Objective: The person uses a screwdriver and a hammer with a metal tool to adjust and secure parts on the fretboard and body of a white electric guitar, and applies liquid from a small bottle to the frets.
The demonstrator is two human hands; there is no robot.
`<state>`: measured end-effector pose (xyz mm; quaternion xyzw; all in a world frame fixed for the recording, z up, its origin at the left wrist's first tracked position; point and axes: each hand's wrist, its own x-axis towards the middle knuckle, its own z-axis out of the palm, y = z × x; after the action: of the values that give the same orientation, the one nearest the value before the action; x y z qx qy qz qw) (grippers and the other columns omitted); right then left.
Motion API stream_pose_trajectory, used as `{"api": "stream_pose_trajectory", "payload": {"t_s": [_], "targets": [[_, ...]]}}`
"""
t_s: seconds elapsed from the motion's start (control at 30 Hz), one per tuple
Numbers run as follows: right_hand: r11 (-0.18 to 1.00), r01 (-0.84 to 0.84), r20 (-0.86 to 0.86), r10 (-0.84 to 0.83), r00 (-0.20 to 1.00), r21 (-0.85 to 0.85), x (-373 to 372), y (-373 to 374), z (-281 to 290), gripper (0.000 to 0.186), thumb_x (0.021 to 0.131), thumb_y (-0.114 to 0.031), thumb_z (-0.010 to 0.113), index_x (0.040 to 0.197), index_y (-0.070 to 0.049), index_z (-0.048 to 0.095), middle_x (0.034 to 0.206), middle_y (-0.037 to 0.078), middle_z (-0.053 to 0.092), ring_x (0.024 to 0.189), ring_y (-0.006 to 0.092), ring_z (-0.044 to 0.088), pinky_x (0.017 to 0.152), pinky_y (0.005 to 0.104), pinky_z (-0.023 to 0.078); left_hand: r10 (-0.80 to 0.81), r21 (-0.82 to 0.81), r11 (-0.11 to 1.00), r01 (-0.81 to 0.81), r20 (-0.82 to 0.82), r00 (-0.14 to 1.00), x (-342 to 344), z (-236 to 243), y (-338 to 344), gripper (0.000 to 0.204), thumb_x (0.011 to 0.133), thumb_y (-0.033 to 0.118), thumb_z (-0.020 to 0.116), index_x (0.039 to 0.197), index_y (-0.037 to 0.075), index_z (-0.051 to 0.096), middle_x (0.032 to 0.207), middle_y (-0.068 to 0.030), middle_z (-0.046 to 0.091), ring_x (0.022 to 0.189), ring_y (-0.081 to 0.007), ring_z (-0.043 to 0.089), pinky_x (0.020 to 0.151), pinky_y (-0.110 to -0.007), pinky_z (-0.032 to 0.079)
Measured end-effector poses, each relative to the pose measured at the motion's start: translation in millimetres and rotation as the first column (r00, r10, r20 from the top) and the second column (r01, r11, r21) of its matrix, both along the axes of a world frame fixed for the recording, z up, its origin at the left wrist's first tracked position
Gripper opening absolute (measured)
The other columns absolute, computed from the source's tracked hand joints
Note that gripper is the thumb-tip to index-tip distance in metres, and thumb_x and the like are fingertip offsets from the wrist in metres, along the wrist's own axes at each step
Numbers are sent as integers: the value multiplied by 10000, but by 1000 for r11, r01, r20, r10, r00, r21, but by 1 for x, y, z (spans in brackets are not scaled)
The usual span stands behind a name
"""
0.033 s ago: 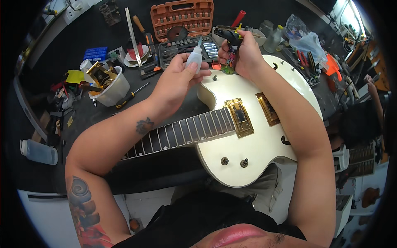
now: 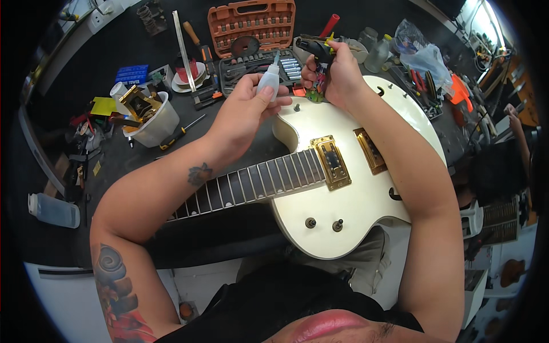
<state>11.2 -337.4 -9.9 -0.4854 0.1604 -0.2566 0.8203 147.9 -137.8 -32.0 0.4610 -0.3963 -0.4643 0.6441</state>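
Note:
My left hand (image 2: 251, 103) is closed round a small white squeeze bottle (image 2: 268, 84), its thin nozzle tipped up. In my right hand (image 2: 341, 77) is a handheld tool with a black barrel (image 2: 315, 49) pointing left, a yellow part on top and a multicoloured lower end. The fingers partly cover it, and its exact kind is unclear. Both hands are raised near the upper edge of a cream-white electric guitar (image 2: 303, 234), which lies below my forearms. A gold-framed pickup (image 2: 331, 163) sits at the end of its fretted neck (image 2: 251, 183). My right forearm partly hides a second gold-framed pickup (image 2: 370, 151).
Behind the hands stands an open orange socket-set case (image 2: 251, 28). At left are a white tub (image 2: 154, 128) with gold parts, a screwdriver (image 2: 183, 132) and a translucent bottle (image 2: 54, 210). Pliers, plastic bags (image 2: 426, 60) and jars crowd the right. Another person's arm (image 2: 517, 128) shows far right.

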Motion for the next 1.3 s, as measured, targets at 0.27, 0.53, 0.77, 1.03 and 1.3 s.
{"api": "stream_pose_trajectory", "payload": {"t_s": [0.27,0.53,0.77,1.03,1.3], "targets": [[995,80,-40,-82,996,-52,-2,6,4,446,1019,-482,447,912,-79,603,743,51,595,690,195,590,663,377,505,-4,-3,1000,5,58,998,-3,6,2,435,1116,273,491,1419,-23,396,1368,-179,569,1258,-246,595,1125,-389,437],[956,229,-53,-242,969,-186,2,-2,-4,227,984,-303,570,1029,-82,549,753,53,574,653,147,579,594,324,492,45,6,999,-45,6,999,-3,3,0,379,1118,264,489,1379,-3,427,1314,-158,615,1186,-216,640,1055,-357,473],[904,220,-76,-265,961,-367,-2,6,2,145,999,-202,553,1030,-71,499,725,42,522,512,141,496,506,296,441,37,5,999,-37,20,999,-2,2,1,382,1118,268,489,1380,-3,430,1305,-158,615,1184,-218,638,1062,-357,466],[873,203,-176,-307,935,-445,-4,-1,0,227,967,-255,536,1042,-42,557,736,69,578,584,155,563,559,327,455,25,6,1000,-25,28,999,-4,4,2,379,1116,263,490,1382,-2,431,1302,-155,612,1182,-212,635,1058,-360,464],[957,204,-126,-232,965,-204,0,3,-2,365,1033,-387,465,982,-41,570,680,66,556,533,162,515,512,299,440,10,10,1000,-10,43,999,-2,2,3,413,1112,306,503,1384,1,444,1308,-141,612,1235,-220,607,1116,-388,427]]}}
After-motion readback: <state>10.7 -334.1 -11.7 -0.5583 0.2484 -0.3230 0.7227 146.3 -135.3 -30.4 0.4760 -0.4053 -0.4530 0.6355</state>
